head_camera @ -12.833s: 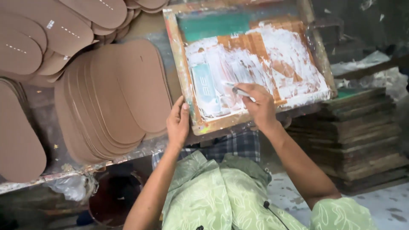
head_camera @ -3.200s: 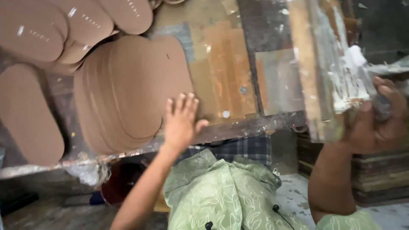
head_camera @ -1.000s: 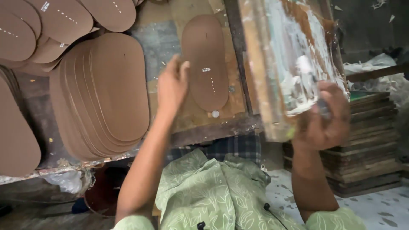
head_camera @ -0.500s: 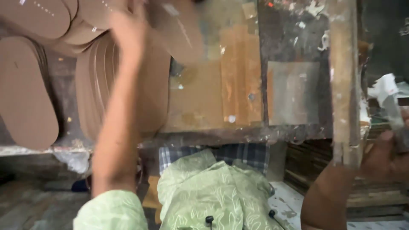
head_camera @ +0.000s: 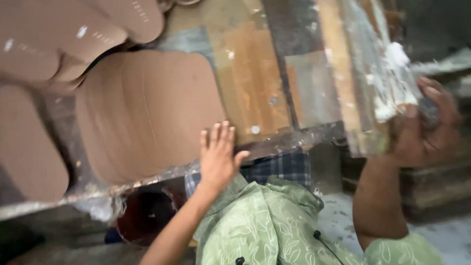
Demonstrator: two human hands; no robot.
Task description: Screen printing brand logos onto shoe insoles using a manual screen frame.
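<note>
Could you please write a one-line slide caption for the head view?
Left hand flat beside stacked brown oval sheets; right hand grips the raised, paint-smeared wooden frame.

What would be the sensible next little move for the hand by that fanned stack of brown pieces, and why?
Probably slide the top piece off the fanned stack of brown pieces onto the bare board. The left hand lies flat at the stack's edge, the board is free, and the right hand holds the paint-smeared frame lifted.
</note>
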